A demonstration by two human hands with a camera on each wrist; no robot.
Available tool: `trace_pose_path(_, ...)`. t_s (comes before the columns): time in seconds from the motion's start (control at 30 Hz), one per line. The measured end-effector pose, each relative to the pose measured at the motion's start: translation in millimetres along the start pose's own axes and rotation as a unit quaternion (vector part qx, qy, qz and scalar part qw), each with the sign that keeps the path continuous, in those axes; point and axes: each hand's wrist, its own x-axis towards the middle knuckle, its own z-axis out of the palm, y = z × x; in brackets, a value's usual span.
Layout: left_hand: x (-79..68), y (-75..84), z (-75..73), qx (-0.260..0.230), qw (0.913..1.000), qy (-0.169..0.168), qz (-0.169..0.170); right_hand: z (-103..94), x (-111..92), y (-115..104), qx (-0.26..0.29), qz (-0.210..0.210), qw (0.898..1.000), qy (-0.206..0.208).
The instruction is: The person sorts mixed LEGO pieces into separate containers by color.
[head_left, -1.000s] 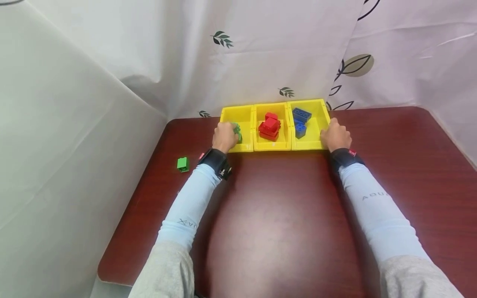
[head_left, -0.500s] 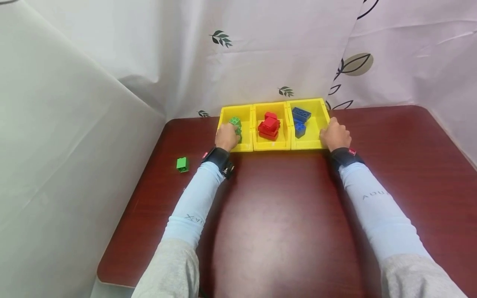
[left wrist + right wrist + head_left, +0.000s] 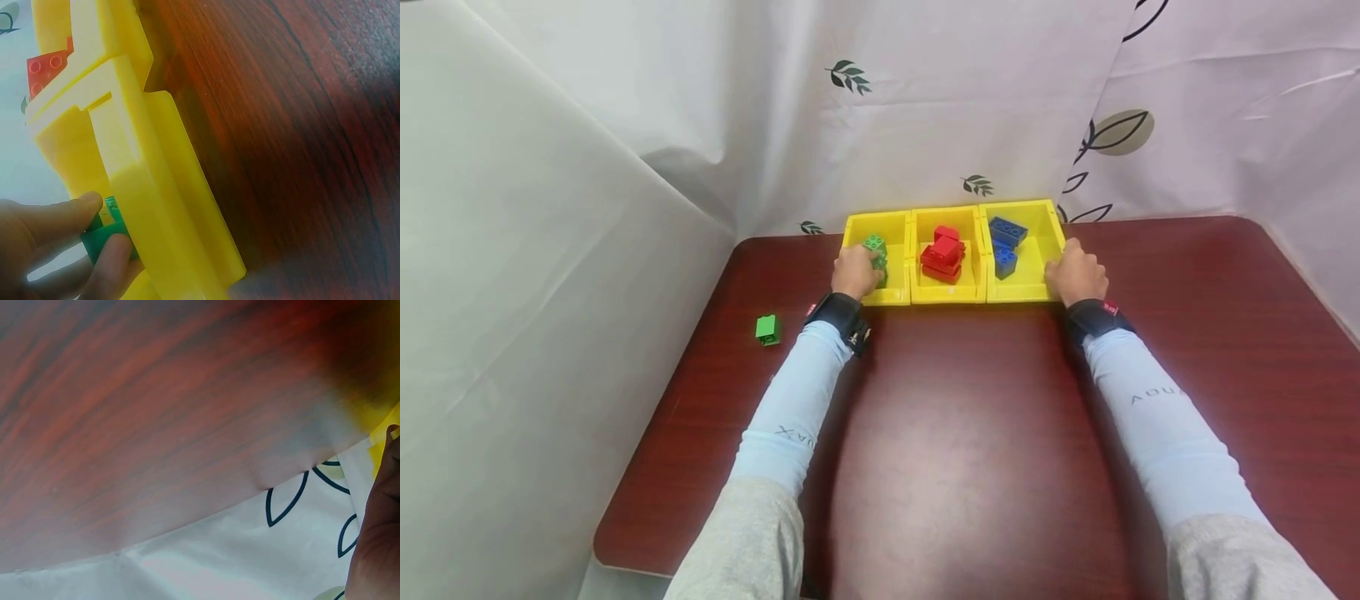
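Three yellow bins stand side by side against the back curtain in the head view. My left hand (image 3: 855, 272) reaches into the left bin (image 3: 897, 268), where green building blocks (image 3: 874, 243) lie partly behind it. In the left wrist view, its thumb and fingers pinch a green building block (image 3: 100, 242) near the bin's wall. My right hand (image 3: 1077, 273) grips the side wall of the right bin (image 3: 1039, 258); its fingertips are hidden inside. Blue building blocks (image 3: 1006, 232) lie in that bin. Red building blocks (image 3: 943, 254) are piled in the middle bin (image 3: 955, 294).
A single green block (image 3: 767, 329) lies on the dark red wooden table (image 3: 955, 433), left of my left wrist. A white leaf-print curtain (image 3: 925, 100) hangs behind the bins, and a pale sheet (image 3: 550, 292) drapes along the left side.
My left hand has shifted slightly right and down within the left bin, and more of a studded green block shows beyond it. The right hand keeps its place on the right bin.
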Motion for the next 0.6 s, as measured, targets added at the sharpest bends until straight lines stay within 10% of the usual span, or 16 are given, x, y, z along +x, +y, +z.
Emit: trace_pose_path(0.6,10.6,-0.5,3.6,0.009,0.9999,-0.004,-0.012,-2.0,-1,-1,0.001,0.007,1.0,-0.011)
